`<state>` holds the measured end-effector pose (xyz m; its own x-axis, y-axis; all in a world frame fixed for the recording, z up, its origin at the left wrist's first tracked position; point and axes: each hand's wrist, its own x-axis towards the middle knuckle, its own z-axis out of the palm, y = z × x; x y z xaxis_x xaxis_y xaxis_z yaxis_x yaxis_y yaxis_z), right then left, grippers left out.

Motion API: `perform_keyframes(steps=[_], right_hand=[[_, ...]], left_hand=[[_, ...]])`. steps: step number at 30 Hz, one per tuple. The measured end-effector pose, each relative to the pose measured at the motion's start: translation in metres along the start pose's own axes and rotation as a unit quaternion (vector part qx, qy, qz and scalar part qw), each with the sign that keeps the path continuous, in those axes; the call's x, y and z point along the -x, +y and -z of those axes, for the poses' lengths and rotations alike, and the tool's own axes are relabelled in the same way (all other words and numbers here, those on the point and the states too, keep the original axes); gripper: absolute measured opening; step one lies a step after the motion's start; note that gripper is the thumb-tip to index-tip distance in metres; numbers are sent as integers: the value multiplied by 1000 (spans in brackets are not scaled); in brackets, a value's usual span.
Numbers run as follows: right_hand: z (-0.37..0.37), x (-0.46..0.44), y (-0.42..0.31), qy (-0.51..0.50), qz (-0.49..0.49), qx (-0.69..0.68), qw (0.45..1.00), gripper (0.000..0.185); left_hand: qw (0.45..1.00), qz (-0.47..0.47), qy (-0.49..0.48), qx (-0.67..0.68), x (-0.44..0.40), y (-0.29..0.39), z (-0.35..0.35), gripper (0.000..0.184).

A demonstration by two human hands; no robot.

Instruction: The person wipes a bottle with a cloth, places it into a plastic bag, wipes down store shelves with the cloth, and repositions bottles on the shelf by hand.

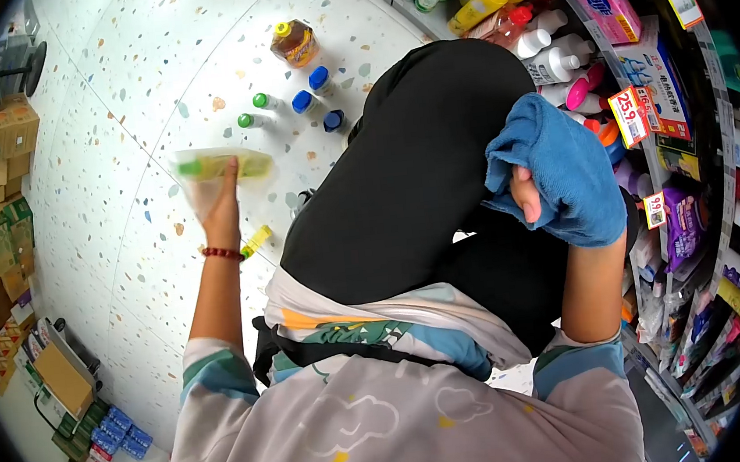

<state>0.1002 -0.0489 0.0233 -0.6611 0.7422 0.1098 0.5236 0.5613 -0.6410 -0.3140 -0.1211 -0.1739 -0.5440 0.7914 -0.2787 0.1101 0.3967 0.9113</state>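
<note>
My left hand (222, 210) is closed around a green-capped bottle (250, 164) with yellowish contents, held sideways above the floor and blurred by motion. Wrapped over my right hand (523, 193) is a blue cloth (562, 166); its fingers grip the cloth, with some fingertips showing and the rest hidden. Beyond the left hand stand two small green-capped bottles (263, 101) and several blue-capped bottles (303, 102). A larger amber bottle (298, 47) with a yellow cap is behind them. Partly behind my left wrist, a small yellow item (256, 240) lies on the floor.
Shelves with price tags (628, 116) run along the right, holding several bottles (549, 66) and packages close to my right arm. My bent knee (455, 91) rises in the middle. Cardboard boxes (14, 134) and a cart (64, 381) line the left side of the speckled floor (128, 85).
</note>
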Motion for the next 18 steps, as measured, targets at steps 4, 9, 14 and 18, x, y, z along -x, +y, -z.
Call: perform_keyframes(steps=[4,9,14,18], right_hand=[[-3,-1,3,-28,-63,-51,996,20],[-4,-2,12,8,-1,45,999,15],[-3,3,18,11,-25,35,999,14],[-2,7,22,10,-42,27,999,13]], left_hand=[[1000,12,6,-7,-7,-44,-25,55],[997,33,-33,-58,-33,-116,-42,52],[993,5,-18,-117,-43,-151,-58,53],[988,3,-28,-152,-46,-154,-65,52]])
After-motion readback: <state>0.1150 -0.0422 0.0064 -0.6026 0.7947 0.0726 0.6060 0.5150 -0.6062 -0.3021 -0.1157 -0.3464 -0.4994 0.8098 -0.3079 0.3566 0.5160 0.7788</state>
